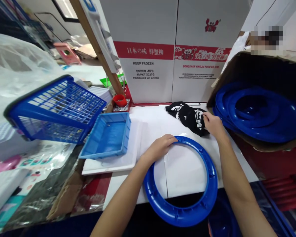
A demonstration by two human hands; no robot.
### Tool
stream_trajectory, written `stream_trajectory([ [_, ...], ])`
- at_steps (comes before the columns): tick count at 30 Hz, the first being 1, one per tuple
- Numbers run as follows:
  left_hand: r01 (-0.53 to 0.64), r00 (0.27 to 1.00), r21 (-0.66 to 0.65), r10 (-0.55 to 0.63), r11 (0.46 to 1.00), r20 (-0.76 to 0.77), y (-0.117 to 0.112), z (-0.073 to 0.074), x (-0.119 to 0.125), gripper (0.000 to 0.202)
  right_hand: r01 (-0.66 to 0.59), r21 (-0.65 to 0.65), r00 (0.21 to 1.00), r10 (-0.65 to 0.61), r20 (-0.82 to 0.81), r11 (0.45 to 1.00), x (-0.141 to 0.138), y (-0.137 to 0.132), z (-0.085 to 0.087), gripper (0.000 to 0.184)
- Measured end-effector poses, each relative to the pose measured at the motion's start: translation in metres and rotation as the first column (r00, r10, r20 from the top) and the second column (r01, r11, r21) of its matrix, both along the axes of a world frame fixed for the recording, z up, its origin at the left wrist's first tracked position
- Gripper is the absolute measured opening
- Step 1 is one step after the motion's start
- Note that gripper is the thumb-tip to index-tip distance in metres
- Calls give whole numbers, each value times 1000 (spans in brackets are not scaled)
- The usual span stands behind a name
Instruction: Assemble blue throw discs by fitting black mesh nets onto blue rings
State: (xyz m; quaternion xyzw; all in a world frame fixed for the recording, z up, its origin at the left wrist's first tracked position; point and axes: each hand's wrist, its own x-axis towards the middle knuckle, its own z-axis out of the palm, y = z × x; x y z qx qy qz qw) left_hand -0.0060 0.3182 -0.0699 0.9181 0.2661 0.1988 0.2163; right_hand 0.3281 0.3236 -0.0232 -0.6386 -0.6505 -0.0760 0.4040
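A large blue plastic ring [212, 177] lies across the near edge of the white work surface, part of it hanging over. My left hand [162, 145] grips its upper left rim, fingers closed over the edge. Beyond the ring is a crumpled black cloth with white lettering [187, 117]. At the right end of that cloth, my right hand [213, 125] is closed with the fingertips pinching it.
To the right, a tilted cardboard box [273, 146] holds several blue round plastic parts [281, 112]. Printed white cartons [148, 89] stand behind the work surface. On the left are a shallow blue tray [108, 135], a blue basket [61, 105] and a small red cup [119, 100].
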Motion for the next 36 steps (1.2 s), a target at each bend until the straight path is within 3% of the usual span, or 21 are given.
stream_trajectory([
  [2,1,1000,3,-1,1000,-2,1,2,-2,37,95,106,995,-91,-34,990,0,-4,4,31],
  [4,-12,999,44,13,999,-34,0,3,-1,37,211,288,972,-169,-164,934,2,-6,9,36],
  [5,-19,998,68,23,997,-53,0,4,0,37,210,302,967,-153,-203,930,3,-7,11,37],
  [8,-49,994,113,60,992,-93,0,7,2,41,105,172,967,-60,-246,979,7,-8,19,38],
  [12,-83,988,129,98,988,-118,3,10,2,39,235,323,912,-93,-401,917,6,-8,25,44],
  [15,-90,992,121,99,989,-75,2,12,-1,31,-7,178,893,86,-441,984,-2,-7,24,40],
  [17,-96,995,81,95,992,17,0,15,-2,30,-181,104,837,209,-506,978,-8,-7,24,41],
  [19,-89,982,-29,92,996,167,-4,20,1,30,-244,136,776,278,-566,960,-14,-8,25,42],
  [21,-49,926,-243,135,969,352,-8,25,10,37,-258,163,735,302,-607,952,-19,-11,27,43],
  [22,-13,881,-373,187,928,435,-9,28,17,46,-265,156,720,303,-624,952,-20,-13,28,43],
  [24,68,778,-618,346,783,524,-9,33,38,67,-285,124,698,294,-653,950,-24,-16,28,44],
  [27,190,698,-866,557,462,450,-3,41,73,78,-320,101,653,297,-697,942,-30,-17,25,42],
  [29,296,708,-927,598,231,375,3,44,91,68,-362,116,592,324,-737,925,-33,-16,21,40],
  [30,341,707,-928,610,151,359,7,45,97,60,-384,129,551,339,-763,914,-34,-14,19,39],
  [32,401,678,-913,645,77,352,13,45,103,40,-422,164,444,361,-820,892,-34,-10,16,40],
  [34,437,625,-896,691,76,364,17,45,102,25,-423,223,313,373,-874,878,-32,-4,13,42],
  [36,462,569,-881,730,97,379,21,46,96,25,-382,290,201,385,-901,877,-29,2,10,42],
])
